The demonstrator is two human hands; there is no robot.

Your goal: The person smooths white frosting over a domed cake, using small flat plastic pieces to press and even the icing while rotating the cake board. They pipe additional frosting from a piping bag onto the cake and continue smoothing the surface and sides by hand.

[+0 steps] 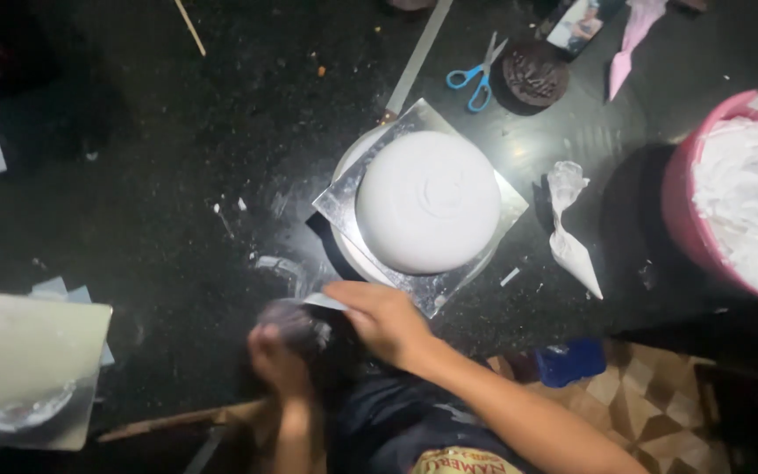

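A round cake covered in smooth white cream (428, 212) sits on a square silver board (335, 204) atop a white turntable (349, 156) on the black counter. At the near counter edge my left hand (275, 358) is closed around a blurred greyish bag-like thing (295, 319). My right hand (382, 319) rests on the same thing from the right, fingers over its pale top end close to the board's near corner. What exactly the bag holds is too blurred to tell.
A pink tub of white cream (737, 204) stands at right. A white piping bag (570, 230), blue scissors (477, 77), a chocolate cupcake (533, 75), a pink piping bag (630, 42) and a long knife (414, 58) lie around. Another silver board (25, 367) lies at left.
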